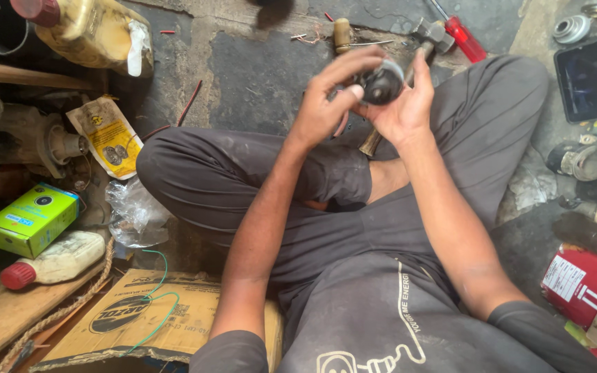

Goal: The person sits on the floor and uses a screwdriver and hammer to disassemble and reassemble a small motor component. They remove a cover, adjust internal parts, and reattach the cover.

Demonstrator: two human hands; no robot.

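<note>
Both my hands on a dark round part.
My left hand and right hand grasp the part between them, above my crossed legs; a hammer lies just behind.

Dark round metal part, held aloft

Green-and-yellow rectangular cardboard box far left, yellow printed plastic pouch above it, flattened brown corrugated carton with black oval print bottom left, dark blank rectangular tablet screen upper right, red container bearing white label lower right.
</note>
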